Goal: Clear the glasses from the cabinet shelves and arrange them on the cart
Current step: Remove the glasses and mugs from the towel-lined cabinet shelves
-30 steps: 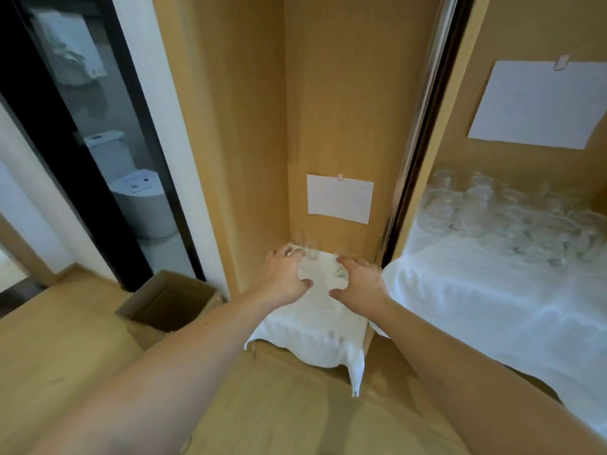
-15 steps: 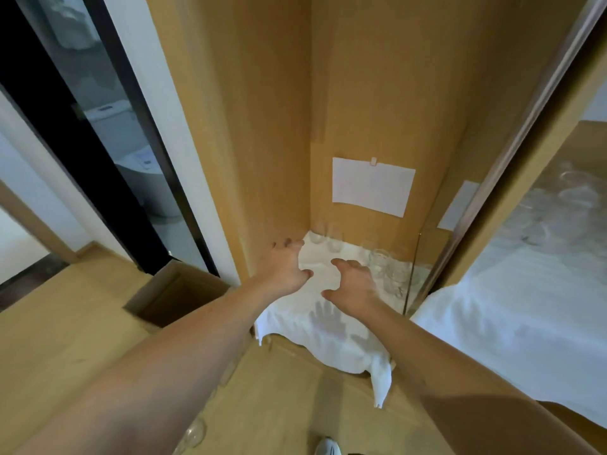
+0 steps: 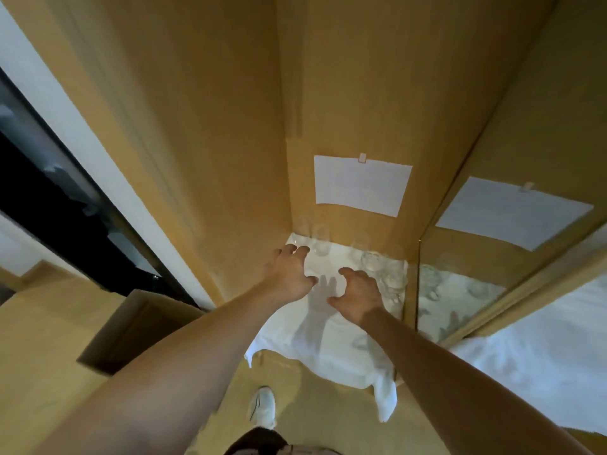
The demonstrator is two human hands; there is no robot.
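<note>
Glasses [image 3: 372, 261], clear and faint, sit beyond both hands' loosely curled, empty fingers [image 3: 300, 250].

Single head-worn view, steeply downward, close over the cabinet shelf [image 3: 328, 339].

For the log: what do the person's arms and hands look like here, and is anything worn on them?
Both forearms are bare as far as the frame shows, with no sleeve in view. The left hand and right hand have no gloves, and no watch, ring or band is visible. Lower down, a white shoe and dark clothing at the bottom edge are all that shows of what is worn.
</note>
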